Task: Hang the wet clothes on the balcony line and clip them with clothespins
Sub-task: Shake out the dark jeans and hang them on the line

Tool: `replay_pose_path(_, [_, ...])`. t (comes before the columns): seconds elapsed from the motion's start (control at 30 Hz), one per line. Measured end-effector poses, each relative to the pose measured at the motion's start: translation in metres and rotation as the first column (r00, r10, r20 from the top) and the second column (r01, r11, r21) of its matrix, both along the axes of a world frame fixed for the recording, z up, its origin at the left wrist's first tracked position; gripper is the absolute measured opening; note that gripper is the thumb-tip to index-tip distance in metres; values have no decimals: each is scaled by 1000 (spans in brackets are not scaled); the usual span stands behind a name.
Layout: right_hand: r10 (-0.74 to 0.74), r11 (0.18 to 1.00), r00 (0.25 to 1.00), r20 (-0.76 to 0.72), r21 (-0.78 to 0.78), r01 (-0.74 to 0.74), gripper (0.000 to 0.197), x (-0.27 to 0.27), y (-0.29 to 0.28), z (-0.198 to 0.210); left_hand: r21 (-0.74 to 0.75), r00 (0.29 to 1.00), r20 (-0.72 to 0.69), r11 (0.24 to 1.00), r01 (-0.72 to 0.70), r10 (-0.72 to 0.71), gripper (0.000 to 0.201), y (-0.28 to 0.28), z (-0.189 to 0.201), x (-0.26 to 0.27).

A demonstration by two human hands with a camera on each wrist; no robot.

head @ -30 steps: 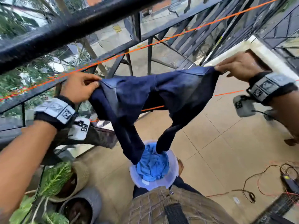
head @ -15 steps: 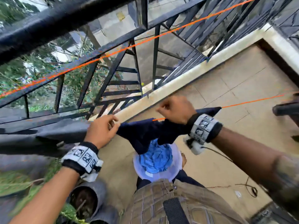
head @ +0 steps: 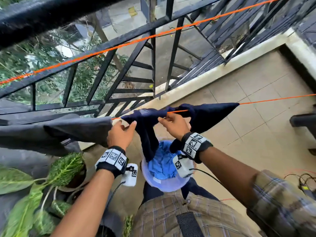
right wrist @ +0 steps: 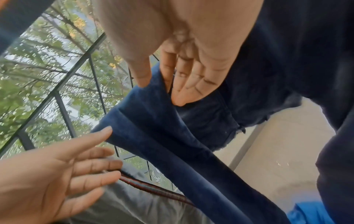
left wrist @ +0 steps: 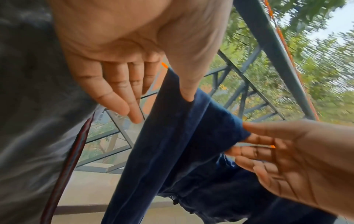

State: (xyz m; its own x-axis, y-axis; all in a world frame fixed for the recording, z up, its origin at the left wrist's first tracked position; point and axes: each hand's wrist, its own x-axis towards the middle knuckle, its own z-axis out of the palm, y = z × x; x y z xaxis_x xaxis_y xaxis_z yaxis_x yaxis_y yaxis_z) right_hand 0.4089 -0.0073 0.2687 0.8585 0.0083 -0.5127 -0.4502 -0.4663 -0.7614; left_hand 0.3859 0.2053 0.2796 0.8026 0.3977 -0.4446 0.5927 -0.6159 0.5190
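Note:
Dark navy jeans [head: 210, 115] hang bunched over the near orange line [head: 273, 99], their legs dangling toward the bucket. My right hand [head: 162, 119] pinches a fold of the jeans [right wrist: 153, 121] between thumb and forefinger just under the line; the right hand [right wrist: 157, 84] shows this close up. My left hand [head: 127, 124] is spread with straight fingers, only its thumb tip touching the jeans [left wrist: 182, 136]; the left hand [left wrist: 161, 106] holds nothing. No clothespin is in view.
A grey garment [head: 68, 132] hangs on the same line at the left, touching my left hand. Below stands a pale bucket [head: 153, 183] holding blue cloth [head: 162, 166]. A second orange line [head: 119, 47] runs along the black railing [head: 153, 65]. Potted plants [head: 65, 168] sit lower left, cables [head: 306, 183] lower right.
The jeans, held up spread between both hands, came down onto the near line. My hands moved together to the left part; the left hand let go and opened.

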Motion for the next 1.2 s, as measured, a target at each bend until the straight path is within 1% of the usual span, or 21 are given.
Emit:
replay_pose_path(0.03, [-18, 1000, 1000, 8, 25, 17, 18, 1, 1, -3, -27, 999, -4, 999, -40, 40, 48, 4, -5, 1])
replay_pose_path(0.07, [-29, 999, 999, 24, 18, 28, 23, 0, 1, -8, -98, 997, 20, 992, -77, 79, 50, 7, -8, 2])
replay_pose_path(0.13, [-43, 998, 996, 72, -37, 45, 42, -4, 1, -11, -291, 982, 77, 945, -146, 175, 45, 14, -18, 0])
replay_pose_path(0.17, [-41, 998, 995, 92, -49, 45, 49, -6, -1, -13, -339, 977, 89, 929, -151, 191, 42, 14, -22, -2])
replay_pose_path(0.2, [-31, 998, 993, 112, -51, 37, 52, -8, -1, -12, -381, 976, 107, 915, -136, 189, 39, 14, -23, -3])
replay_pose_path(0.27, [-17, 997, 989, 145, -68, 27, 50, -10, -6, -10, -373, 968, 109, 912, -170, 225, 36, 10, -19, -2])
replay_pose_path(0.3, [-11, 995, 989, 151, -94, 26, 50, -9, -9, -9, -336, 968, 118, 926, -171, 221, 38, 10, -17, -2])
replay_pose_path(0.33, [-7, 994, 987, 158, -107, 24, 50, -8, -14, -7, -279, 974, 134, 950, -139, 181, 38, 12, -16, -3])
replay_pose_path(0.4, [-59, 992, 988, 142, -103, 74, 46, -5, -28, -6, -177, 977, 186, 982, -67, 100, 31, 11, -6, -8])
replay_pose_path(0.47, [-94, 988, 985, 142, -109, 110, 36, -2, -43, 2, -181, 970, 235, 983, -14, 57, 26, 11, 3, -13])
replay_pose_path(0.53, [-71, 989, 983, 172, -117, 92, 37, -2, -51, 13, -199, 965, 260, 980, 9, 44, 24, 12, 10, -18])
replay_pose_path(0.6, [-32, 994, 979, 202, -100, 53, 44, -6, -50, 25, -270, 960, 262, 962, -31, 104, 21, 18, 4, -17])
replay_pose_path(0.63, [-2, 994, 974, 224, -103, 26, 48, -8, -47, 28, -321, 960, 238, 945, -65, 147, 19, 22, 0, -16])
replay_pose_path(0.67, [27, 993, 970, 242, -119, 2, 50, -9, -44, 31, -369, 966, 182, 923, -105, 183, 18, 24, -3, -15])
replay_pose_path(0.73, [71, 988, 965, 253, -153, -32, 51, -10, -38, 32, -334, 984, 76, 934, -125, 159, 22, 26, -8, -20])
replay_pose_path(0.8, [94, 981, 963, 251, -186, -48, 53, -10, -39, 25, -261, 988, 79, 959, -109, 134, 18, 26, -17, -25])
replay_pose_path(0.87, [94, 982, 972, 215, -179, -56, 52, -12, -41, 16, -113, 989, 117, 991, -74, 87, 16, 20, -10, -29])
replay_pose_path(0.9, [91, 986, 975, 205, -157, -59, 49, -14, -43, 11, -82, 989, 136, 996, -42, 53, 18, 16, -7, -30])
replay_pose_path(1.0, [82, 992, 973, 214, -112, -59, 45, -18, -42, 8, -118, 991, 131, 993, -24, 40, 26, -3, 2, -23])
replay_pose_path(1.1, [66, 995, 976, 206, -83, -49, 46, -14, -42, 9, -108, 994, 111, 994, 34, -22, 31, -18, 1, -13])
replay_pose_path(1.2, [79, 995, 980, 182, -78, -65, 42, -11, -42, 16, -72, 989, 149, 997, 13, -2, 33, -27, 7, -5])
